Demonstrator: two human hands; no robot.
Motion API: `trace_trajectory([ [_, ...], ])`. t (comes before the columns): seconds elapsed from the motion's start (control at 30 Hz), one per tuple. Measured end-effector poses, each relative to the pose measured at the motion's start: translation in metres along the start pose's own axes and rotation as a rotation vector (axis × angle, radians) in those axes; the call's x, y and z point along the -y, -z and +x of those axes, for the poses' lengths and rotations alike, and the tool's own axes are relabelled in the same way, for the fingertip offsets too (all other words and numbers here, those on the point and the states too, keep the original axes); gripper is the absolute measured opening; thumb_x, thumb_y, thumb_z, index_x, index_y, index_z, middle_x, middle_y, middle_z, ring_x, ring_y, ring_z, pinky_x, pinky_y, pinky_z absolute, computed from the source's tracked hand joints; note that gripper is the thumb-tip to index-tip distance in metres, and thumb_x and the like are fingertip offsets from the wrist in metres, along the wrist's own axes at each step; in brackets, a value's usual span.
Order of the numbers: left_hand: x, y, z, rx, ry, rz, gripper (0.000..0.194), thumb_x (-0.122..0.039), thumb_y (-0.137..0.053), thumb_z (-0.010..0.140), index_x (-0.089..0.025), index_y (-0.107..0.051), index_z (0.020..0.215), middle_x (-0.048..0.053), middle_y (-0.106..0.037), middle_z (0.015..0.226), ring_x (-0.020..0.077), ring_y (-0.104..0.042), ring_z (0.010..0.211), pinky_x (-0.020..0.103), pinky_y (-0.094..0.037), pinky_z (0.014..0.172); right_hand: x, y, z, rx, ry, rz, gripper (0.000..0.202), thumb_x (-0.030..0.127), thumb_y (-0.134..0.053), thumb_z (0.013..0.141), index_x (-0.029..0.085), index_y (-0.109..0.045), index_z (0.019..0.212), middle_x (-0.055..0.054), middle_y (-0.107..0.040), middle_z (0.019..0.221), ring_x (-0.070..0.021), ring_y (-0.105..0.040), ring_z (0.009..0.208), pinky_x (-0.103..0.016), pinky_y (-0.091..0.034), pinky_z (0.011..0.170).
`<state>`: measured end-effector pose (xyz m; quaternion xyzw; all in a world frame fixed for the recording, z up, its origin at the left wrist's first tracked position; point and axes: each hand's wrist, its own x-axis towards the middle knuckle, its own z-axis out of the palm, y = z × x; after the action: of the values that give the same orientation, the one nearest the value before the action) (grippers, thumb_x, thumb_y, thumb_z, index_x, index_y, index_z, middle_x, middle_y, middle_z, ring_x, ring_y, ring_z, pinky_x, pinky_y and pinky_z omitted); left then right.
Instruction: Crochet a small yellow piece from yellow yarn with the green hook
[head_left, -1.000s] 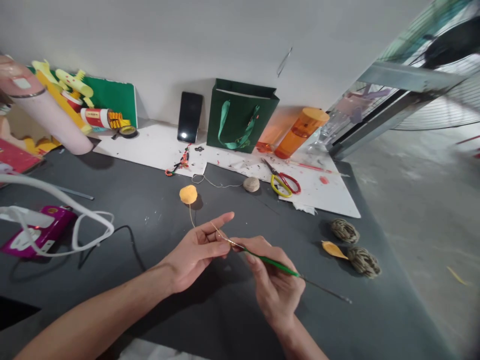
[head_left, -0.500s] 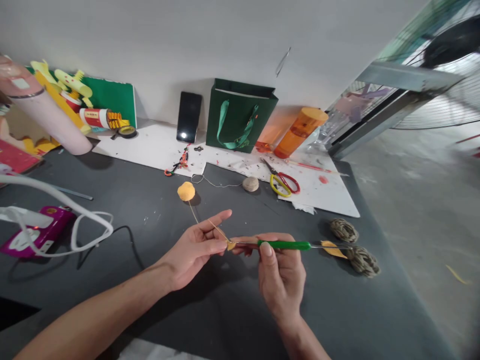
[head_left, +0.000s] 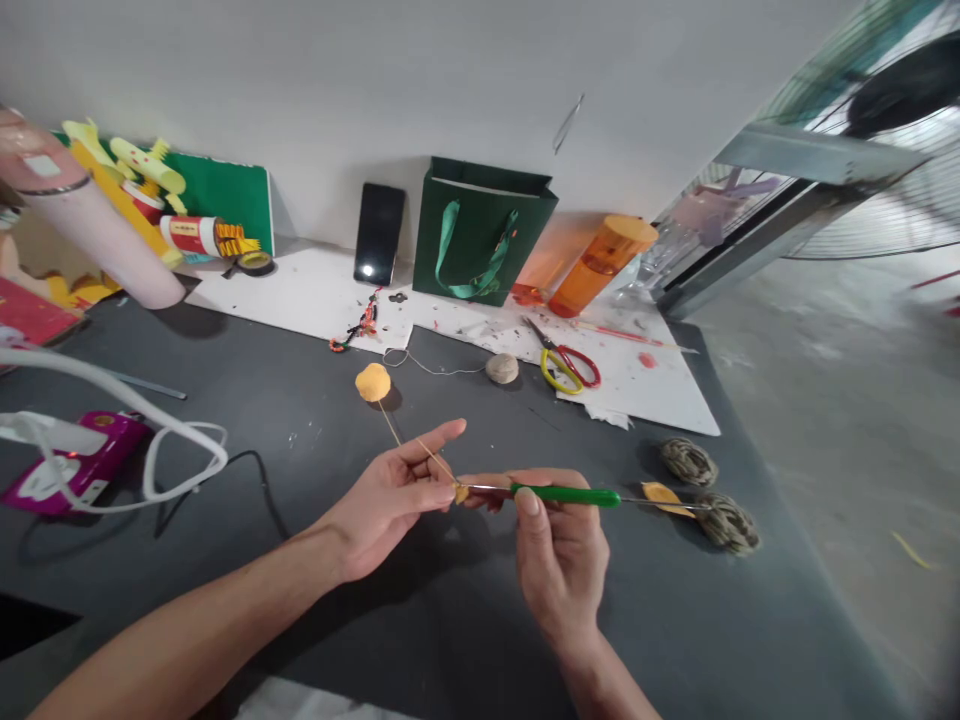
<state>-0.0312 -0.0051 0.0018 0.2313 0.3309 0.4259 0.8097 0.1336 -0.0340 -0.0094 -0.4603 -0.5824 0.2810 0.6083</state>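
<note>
My right hand (head_left: 562,545) is closed round a crochet hook with a green handle (head_left: 570,495), its thin metal end pointing left. Pinched between the thumb and fingers of my left hand (head_left: 390,505) is a small yellow crochet piece (head_left: 460,493), and the hook's tip meets it. Yellow yarn (head_left: 391,425) runs over my raised left index finger to a small yellow yarn ball (head_left: 373,382) on the table. To the right of my right hand lie a yellow leaf-shaped piece (head_left: 666,498) and two grey-green yarn bundles (head_left: 688,461) (head_left: 729,524).
Scissors (head_left: 568,368) and a beige yarn ball (head_left: 502,368) lie beyond my hands. A phone (head_left: 379,233), a green paper bag (head_left: 484,232) and an orange bottle (head_left: 600,265) stand along the wall. At left are a purple power strip (head_left: 71,465) with white cable and a pink cylinder (head_left: 97,215).
The crochet hook has tilted slightly, its rear end lower and its handle shifted a little left. My left hand holds nearly the same pose.
</note>
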Motion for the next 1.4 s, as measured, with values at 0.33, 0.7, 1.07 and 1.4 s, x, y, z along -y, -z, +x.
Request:
trace_trajectory([
  [0.33,0.000,-0.001,0.000,-0.016,-0.008,0.006,0.054,-0.020,-0.093,0.062,-0.029,-0.078,0.114,-0.006,-0.058,0.065,0.0069,-0.049,0.064,0.026,-0.036,0.071,0.001,0.003,0.001,0.128,0.137,0.034,0.014,0.018,-0.048,0.103,0.025,-0.059,0.108,-0.006,-0.079,0.092,-0.0203,-0.076,0.079,-0.034,-0.062,0.068],
  [0.7,0.004,-0.002,0.000,-0.062,-0.039,-0.017,0.058,-0.017,-0.094,0.061,-0.028,-0.078,0.115,-0.006,-0.060,0.063,0.0062,-0.049,0.062,0.024,-0.037,0.067,-0.007,0.005,0.001,0.207,0.456,-0.120,0.039,-0.002,-0.058,0.089,0.021,-0.064,0.120,-0.012,-0.079,0.107,-0.0223,-0.076,0.090,-0.037,-0.061,0.072],
  [1.07,0.006,0.000,0.001,0.031,0.113,-0.158,0.063,-0.018,-0.096,0.057,-0.023,-0.077,0.117,-0.008,-0.058,0.061,0.0038,-0.048,0.057,0.019,-0.038,0.064,-0.003,-0.006,-0.007,0.072,0.063,0.163,0.026,0.006,-0.066,0.091,0.027,-0.075,0.102,-0.003,-0.081,0.096,-0.0198,-0.077,0.086,-0.033,-0.062,0.074],
  [1.4,0.010,0.003,0.002,0.044,0.094,-0.125,0.062,-0.018,-0.093,0.061,-0.024,-0.075,0.120,-0.008,-0.056,0.062,0.0064,-0.049,0.061,0.027,-0.040,0.077,-0.015,0.000,-0.015,-0.063,-0.150,0.147,0.006,0.025,-0.062,0.098,0.023,-0.066,0.101,-0.004,-0.077,0.089,-0.0180,-0.075,0.073,-0.030,-0.060,0.064],
])
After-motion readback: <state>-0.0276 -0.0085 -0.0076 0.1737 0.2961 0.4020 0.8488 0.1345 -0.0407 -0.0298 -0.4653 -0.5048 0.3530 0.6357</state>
